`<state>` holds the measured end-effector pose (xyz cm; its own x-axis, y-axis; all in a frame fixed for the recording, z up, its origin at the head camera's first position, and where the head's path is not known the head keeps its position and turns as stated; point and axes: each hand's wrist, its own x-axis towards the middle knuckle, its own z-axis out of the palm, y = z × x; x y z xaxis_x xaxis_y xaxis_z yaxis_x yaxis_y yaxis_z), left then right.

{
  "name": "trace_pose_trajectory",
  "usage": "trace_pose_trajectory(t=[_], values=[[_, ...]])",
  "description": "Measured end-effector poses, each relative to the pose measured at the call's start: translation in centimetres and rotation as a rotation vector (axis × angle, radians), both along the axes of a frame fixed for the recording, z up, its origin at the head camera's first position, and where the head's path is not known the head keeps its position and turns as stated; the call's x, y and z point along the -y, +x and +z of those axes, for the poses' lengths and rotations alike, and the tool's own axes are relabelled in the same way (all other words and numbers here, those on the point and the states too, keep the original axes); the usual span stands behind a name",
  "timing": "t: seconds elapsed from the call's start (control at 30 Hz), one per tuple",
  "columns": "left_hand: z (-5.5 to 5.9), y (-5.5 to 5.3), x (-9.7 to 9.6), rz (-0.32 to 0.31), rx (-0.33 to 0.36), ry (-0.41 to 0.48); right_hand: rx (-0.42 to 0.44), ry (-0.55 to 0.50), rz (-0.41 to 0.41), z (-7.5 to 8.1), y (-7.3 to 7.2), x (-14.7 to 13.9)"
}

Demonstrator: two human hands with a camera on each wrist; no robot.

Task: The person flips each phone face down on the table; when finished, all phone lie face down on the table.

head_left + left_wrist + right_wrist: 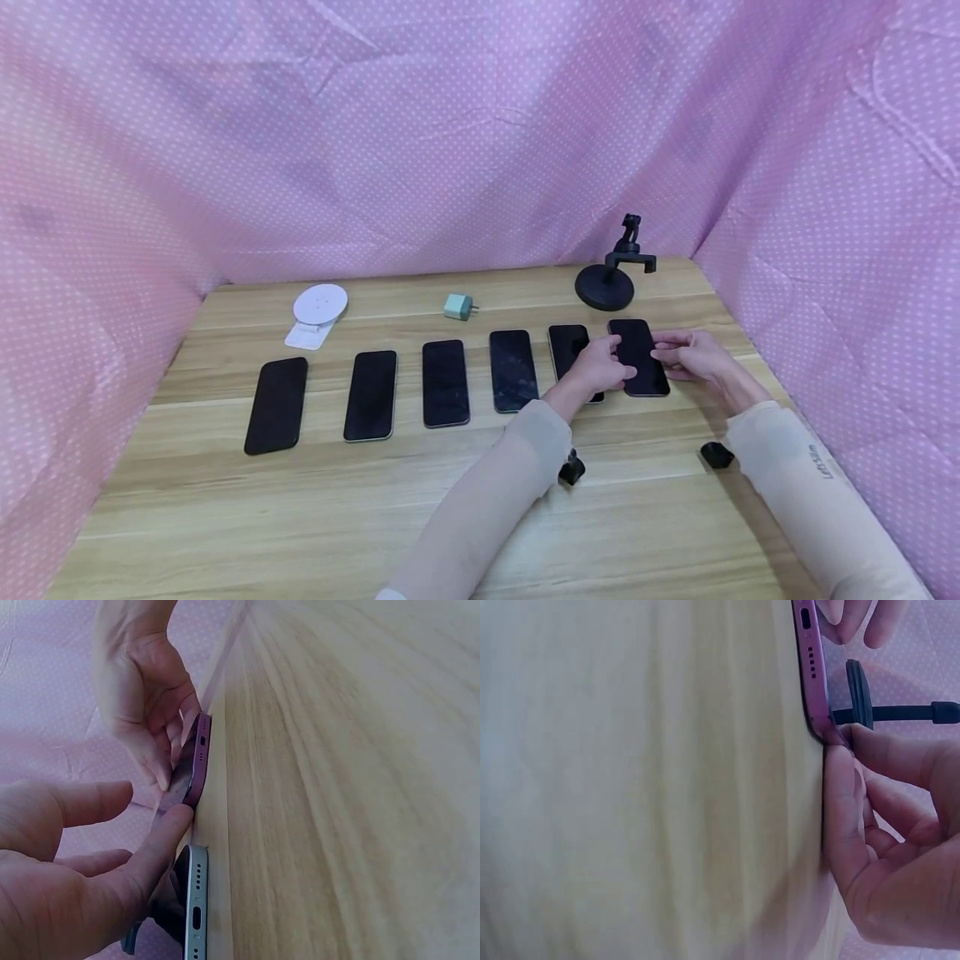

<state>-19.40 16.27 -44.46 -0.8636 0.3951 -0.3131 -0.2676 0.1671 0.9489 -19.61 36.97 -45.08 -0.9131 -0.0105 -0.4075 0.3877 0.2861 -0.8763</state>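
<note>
Purple-framed smartphone (pixel 640 360) lying rightmost on the wooden surface (pixel 300 517)

The right hand (pixel 692 357) is pinching its right edge between thumb and fingers. The left hand's (pixel 598 367) loosely extended fingers are reaching over the silver-framed smartphone (pixel 564 343) toward the other edge; their contact is remaining unclear.

A small curtained-off workspace, pink dotted cloth (pixel 450 150) around a wood-grain table (pixel 225 517).

The surface (pixel 645 517) is free on the right grip's (pixel 693 356) near side; a black stand (pixel 604 287) obstructs beyond-left, a pink curtain (pixel 862 208) rightward.
</note>
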Motion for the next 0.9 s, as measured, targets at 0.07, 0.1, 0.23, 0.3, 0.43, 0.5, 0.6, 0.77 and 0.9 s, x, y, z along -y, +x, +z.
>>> trace_pose_trajectory(t=[0.07, 0.1, 0.23, 0.3, 0.43, 0.5, 0.6, 0.77, 0.9], values=[[0.0, 0.0, 0.0, -0.002, 0.001, -0.005, 0.007, -0.011, -0.006, 0.0, 0.0, 0.1], [0.0, -0.1, 0.0, -0.003, 0.001, -0.008, 0.010, -0.018, -0.006, 0.0, 0.0, 0.1], [-0.1, -0.2, -0.1, -0.010, 0.007, -0.011, 0.013, -0.066, 0.022, 0.4, 0.1, -0.2], [-0.2, -0.4, -0.2, -0.012, 0.016, -0.002, 0.022, -0.106, 0.042, 0.6, 0.2, -0.5], [-0.6, -0.6, -0.6, -0.005, 0.062, 0.059, 0.057, -0.192, 0.109, 1.0, 0.2, -1.0], [-0.8, -0.7, -0.8, 0.002, 0.084, 0.098, 0.075, -0.224, 0.143, 0.9, 0.2, -1.2], [-1.2, -0.8, -0.9, 0.009, 0.096, 0.131, 0.090, -0.278, 0.149, 0.9, 0.2, -1.4], [-1.4, -0.9, -0.7, -0.007, 0.038, 0.048, 0.092, -0.403, 0.112, 0.7, 0.5, -1.9], [-1.1, -1.2, -0.2, -0.041, -0.022, -0.034, 0.081, -0.498, 0.117, 0.7, 0.6, -2.1]])
